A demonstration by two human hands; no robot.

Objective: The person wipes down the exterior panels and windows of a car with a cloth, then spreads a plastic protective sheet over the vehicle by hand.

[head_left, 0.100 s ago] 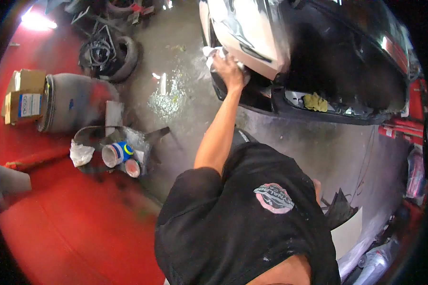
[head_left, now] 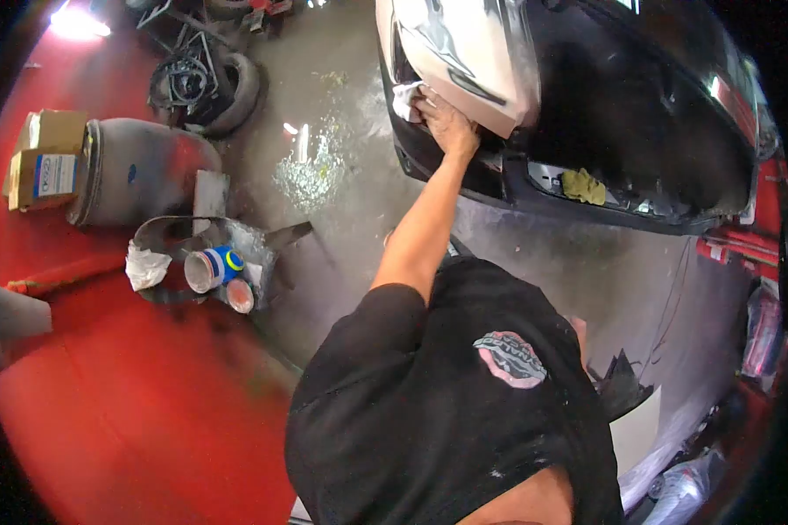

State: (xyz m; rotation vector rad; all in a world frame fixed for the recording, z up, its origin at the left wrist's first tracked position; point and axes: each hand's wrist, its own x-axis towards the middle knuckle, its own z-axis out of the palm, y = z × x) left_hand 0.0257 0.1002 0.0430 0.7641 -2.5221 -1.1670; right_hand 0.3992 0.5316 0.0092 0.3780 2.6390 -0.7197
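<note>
My left hand (head_left: 449, 124) is closed on a crumpled white cloth (head_left: 406, 101). It reaches up and forward, with the cloth at the lower left edge of a pale, shiny car body panel (head_left: 474, 80) that has a dark slot in it. Below the fingers lies a black lower part of the car (head_left: 464, 178). Only a small piece of my right hand or arm (head_left: 578, 331) shows beside my black shirt; its fingers are hidden.
A yellow cloth (head_left: 583, 185) lies on the car's lower edge at right. To the left are a grey drum (head_left: 144, 179), cardboard boxes (head_left: 54, 162), a tyre (head_left: 238, 96) and cans (head_left: 203, 271) beside a white crumpled bag (head_left: 147, 266). Dark parts (head_left: 622, 385) stand near my right side.
My left hand and the white cloth have moved to the right along the panel's edge. The whole view has shifted slightly.
</note>
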